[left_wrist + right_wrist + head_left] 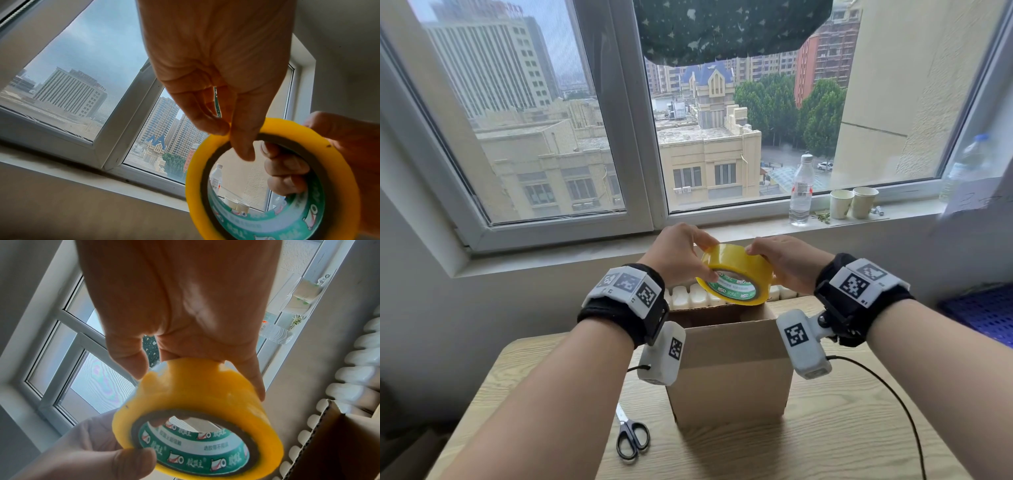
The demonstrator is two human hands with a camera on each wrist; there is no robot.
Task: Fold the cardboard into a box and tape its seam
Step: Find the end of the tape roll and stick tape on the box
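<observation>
1. Head view: we hold the tape roll above the box on the worktop, left hand and right hand both gripping it.
2. Left wrist view: thumb and fingers pinch the rim; we should feel for the loose end.
3. Right wrist view: our fingers curl over the roll; steady it while peeling.

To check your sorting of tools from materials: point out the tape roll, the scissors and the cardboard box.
tape roll (pixel 739 265): head view, yellow outer band.
scissors (pixel 631 440): head view, black handles.
cardboard box (pixel 729 377): head view, near side wall.
</observation>
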